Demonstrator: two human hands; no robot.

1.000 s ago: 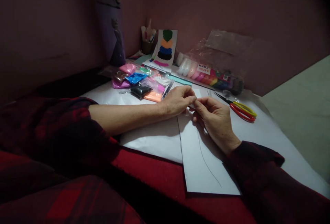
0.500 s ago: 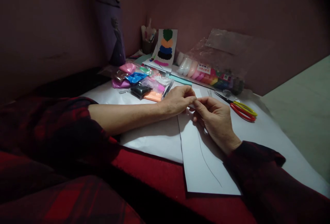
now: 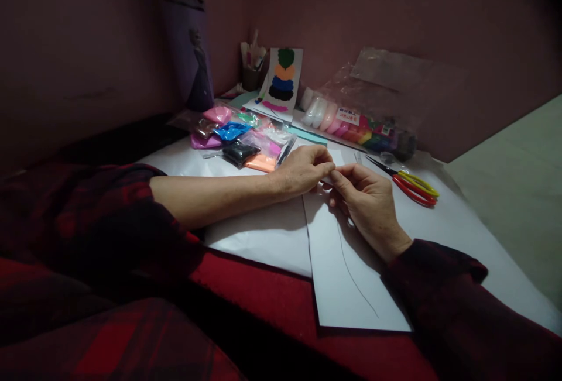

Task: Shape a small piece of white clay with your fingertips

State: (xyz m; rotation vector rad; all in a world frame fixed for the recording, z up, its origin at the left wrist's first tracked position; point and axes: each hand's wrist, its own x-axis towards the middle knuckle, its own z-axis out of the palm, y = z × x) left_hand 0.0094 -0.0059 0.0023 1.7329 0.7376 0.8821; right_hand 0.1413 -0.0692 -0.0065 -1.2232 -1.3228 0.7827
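Over the white paper (image 3: 338, 302) with its thin curved line (image 3: 345, 261), the left hand (image 3: 302, 171) and the right hand (image 3: 369, 201) meet at the fingertips (image 3: 328, 167), both pinched on a small pale piece (image 3: 327, 181) that I can barely make out. Beyond the left hand lies a heap of bright clay packets (image 3: 232, 131), and to the right of the right hand, scissors (image 3: 400, 178) with red and yellow handles rest on the white-covered desk (image 3: 465, 246).
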